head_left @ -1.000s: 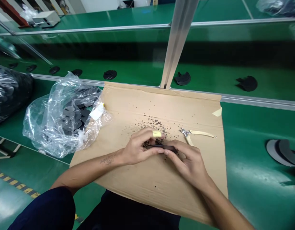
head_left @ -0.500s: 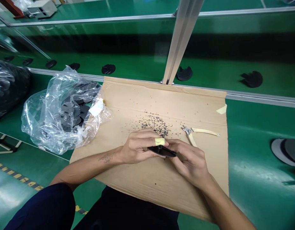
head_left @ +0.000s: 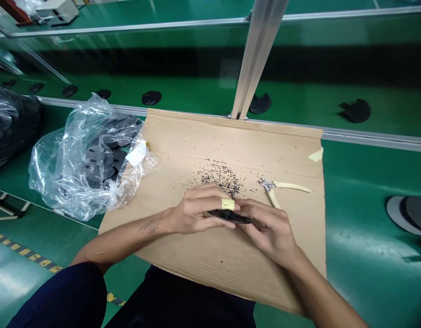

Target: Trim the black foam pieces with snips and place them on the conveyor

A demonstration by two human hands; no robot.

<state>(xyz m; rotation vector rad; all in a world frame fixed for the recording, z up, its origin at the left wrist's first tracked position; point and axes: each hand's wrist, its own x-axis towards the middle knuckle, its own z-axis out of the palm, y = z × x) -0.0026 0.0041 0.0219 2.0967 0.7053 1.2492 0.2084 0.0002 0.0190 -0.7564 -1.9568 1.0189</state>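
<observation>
Above the cardboard sheet (head_left: 183,259), a thin black disc-shaped plastic part (head_left: 231,216) is held nearly edge-on between both hands. My left hand (head_left: 202,209) grips its left side, with yellow tape round one finger. The fingers of my right hand (head_left: 268,228) are closed on its right edge; their tips are partly hidden. Small black scraps (head_left: 224,176) lie scattered on the cardboard just beyond the hands. Side cutters (head_left: 270,186) with pale yellow handles rest spread on the cardboard, beyond my right hand.
A clear plastic bag (head_left: 65,157) of black parts sits at left, with a darker full bag (head_left: 12,127) farther left. Several black discs line the green surface behind the metal rail (head_left: 374,139). A metal post (head_left: 256,59) rises at the back. Grey and black curved parts (head_left: 408,214) lie at right.
Both hands keep the black part in nearly the same place and pose. The whole view has shifted very slightly.
</observation>
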